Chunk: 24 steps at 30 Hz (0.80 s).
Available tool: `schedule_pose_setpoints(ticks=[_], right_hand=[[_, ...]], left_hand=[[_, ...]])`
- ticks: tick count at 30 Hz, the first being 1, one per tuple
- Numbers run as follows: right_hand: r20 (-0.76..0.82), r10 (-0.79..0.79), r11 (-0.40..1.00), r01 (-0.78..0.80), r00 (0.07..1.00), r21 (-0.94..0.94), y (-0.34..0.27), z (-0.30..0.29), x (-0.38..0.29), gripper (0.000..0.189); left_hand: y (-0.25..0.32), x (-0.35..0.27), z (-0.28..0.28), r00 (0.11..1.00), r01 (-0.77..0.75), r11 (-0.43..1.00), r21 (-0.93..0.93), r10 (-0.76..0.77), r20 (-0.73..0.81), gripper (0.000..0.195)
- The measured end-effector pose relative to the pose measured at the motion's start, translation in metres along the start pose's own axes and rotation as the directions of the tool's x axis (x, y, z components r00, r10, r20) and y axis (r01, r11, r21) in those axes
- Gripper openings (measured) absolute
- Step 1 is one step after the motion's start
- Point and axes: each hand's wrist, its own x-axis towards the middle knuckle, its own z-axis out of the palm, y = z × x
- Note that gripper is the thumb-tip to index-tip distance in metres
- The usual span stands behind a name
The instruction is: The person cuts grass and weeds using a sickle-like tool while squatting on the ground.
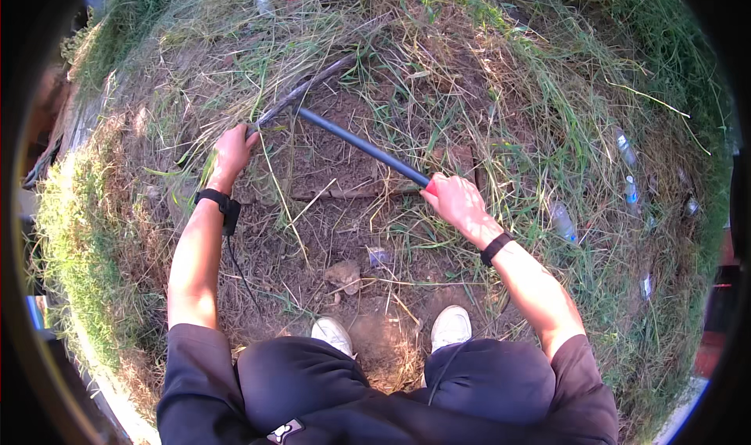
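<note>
My left hand (pixel 232 154) grips the near end of a weathered grey wooden stick (pixel 311 87), which slants away up to the right into cut grass. A few green grass blades lie against that hand. My right hand (pixel 457 204) is closed around the lower end of a dark, straight tool handle (pixel 364 145), with a red part showing at the grip. The handle's far end meets the stick. Any head or blade there is too hidden to tell. Bare brown soil (pixel 334 163) lies under both, strewn with dry and green stalks.
Discarded plastic bottles (pixel 563 222) lie in the grass at right, another bottle (pixel 264 3) at upper left. A stone (pixel 343 276) and a crumpled plastic piece (pixel 378 256) sit before my white shoes (pixel 450 326). A low straight edge (pixel 346 192) crosses the soil. A cable (pixel 240 272) hangs from my left wrist.
</note>
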Motion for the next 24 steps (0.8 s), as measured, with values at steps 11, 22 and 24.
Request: schedule_pose_setpoints(ticks=[11,22,24], right_hand=[[0.169,0.169,0.922,-0.095,0.971,-0.375,0.068,0.03,-0.147,0.017],[0.094,0.41,0.838,-0.415,0.907,0.354,0.094,0.03,-0.226,0.035],[0.115,0.433,0.773,-0.434,0.894,0.463,0.083,0.032,-0.204,0.033]], left_hand=[[0.054,-0.062,0.034,0.98,0.2,0.974,-0.108,-0.199,0.021,0.04],[0.027,-0.007,-0.024,0.919,-0.178,0.857,0.484,0.321,-0.229,0.026],[0.017,-0.008,-0.019,0.921,-0.184,0.846,0.5,0.326,-0.214,0.027]])
